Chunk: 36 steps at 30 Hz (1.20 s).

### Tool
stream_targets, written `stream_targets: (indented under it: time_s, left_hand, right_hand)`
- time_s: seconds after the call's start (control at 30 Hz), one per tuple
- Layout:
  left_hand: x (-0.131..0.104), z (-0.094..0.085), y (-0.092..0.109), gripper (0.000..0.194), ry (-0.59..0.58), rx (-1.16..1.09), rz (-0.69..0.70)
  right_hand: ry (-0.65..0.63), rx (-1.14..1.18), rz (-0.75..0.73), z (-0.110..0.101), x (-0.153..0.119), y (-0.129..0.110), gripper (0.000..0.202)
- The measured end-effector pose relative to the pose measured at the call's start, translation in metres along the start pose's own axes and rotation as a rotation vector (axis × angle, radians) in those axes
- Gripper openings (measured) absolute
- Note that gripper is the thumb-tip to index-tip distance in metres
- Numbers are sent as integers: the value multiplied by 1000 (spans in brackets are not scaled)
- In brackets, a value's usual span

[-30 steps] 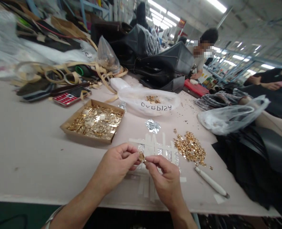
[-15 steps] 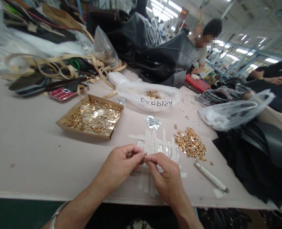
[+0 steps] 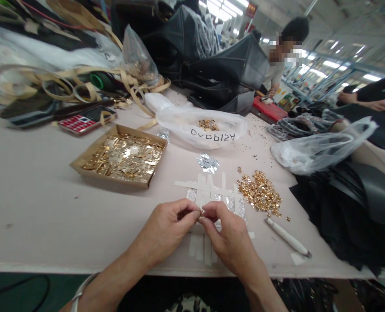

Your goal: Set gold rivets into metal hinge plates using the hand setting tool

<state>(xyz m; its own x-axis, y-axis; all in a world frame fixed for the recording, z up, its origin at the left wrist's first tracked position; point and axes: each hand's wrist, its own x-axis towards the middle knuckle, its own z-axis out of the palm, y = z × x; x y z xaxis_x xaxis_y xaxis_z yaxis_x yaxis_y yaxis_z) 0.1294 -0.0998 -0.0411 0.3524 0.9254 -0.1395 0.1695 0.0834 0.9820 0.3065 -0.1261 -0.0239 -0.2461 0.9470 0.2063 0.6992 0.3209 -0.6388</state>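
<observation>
My left hand (image 3: pixel 171 225) and my right hand (image 3: pixel 226 229) meet fingertip to fingertip over the taped patch of table. Between them is a small gold-coloured metal piece (image 3: pixel 200 214), mostly hidden by the fingers. Thumb and forefinger of each hand are pinched on it. Under the hands lie pale tape strips (image 3: pixel 199 247) and clear plastic taped to the tabletop. Just beyond is a pile of flat silver discs (image 3: pixel 208 163). To the right of my right hand rests a heap of small gold fittings (image 3: pixel 260 193), and nearer me a white pen-like tool (image 3: pixel 288 238).
A cardboard tray (image 3: pixel 114 177) of flat gold plates sits at left. Behind are an open white plastic bag (image 3: pixel 186 130) with gold pieces, a red phone-like object (image 3: pixel 82 123) and black leather bags (image 3: pixel 215 73). Black sheets (image 3: pixel 345 216) cover the right side. A co-worker (image 3: pixel 280 56) stands beyond.
My hands stay together at the same place, and the fingers have shifted slightly around the small gold piece, which shows less now. The co-worker's raised arm with a hammer has come down.
</observation>
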Motion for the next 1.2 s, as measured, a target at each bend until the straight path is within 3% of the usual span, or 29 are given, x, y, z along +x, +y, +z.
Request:
stream_targets:
  time_s: [0.1, 0.27, 0.4, 0.53, 0.67, 0.73, 0.93, 1.2]
  left_hand:
    - [0, 3, -1, 23, 18, 30, 39]
    - [2, 4, -10, 17, 19, 233, 135]
    - [4, 5, -21, 16, 49, 449, 338]
    - [-1, 9, -35, 21, 111, 665, 566]
    - [-8, 12, -50, 33, 185, 839, 733]
    - [-9, 13, -54, 38, 185, 906, 758]
    - [-9, 9, -55, 39, 176, 1024, 843]
    - [-15, 12, -66, 39, 155, 1026, 757]
  right_hand:
    - [55, -40, -6, 2, 0, 4, 22]
    - [99, -111, -147, 13, 0, 18, 13]
    - [123, -292, -238, 22, 0, 28, 20]
    - [35, -291, -173, 18, -2, 26, 17]
    - [-178, -155, -85, 0, 0, 22, 19]
    - [-220, -93, -23, -11, 8, 26, 21]
    - [-48, -163, 130, -29, 67, 58, 22]
    - [-112, -337, 157, -11, 123, 58, 28]
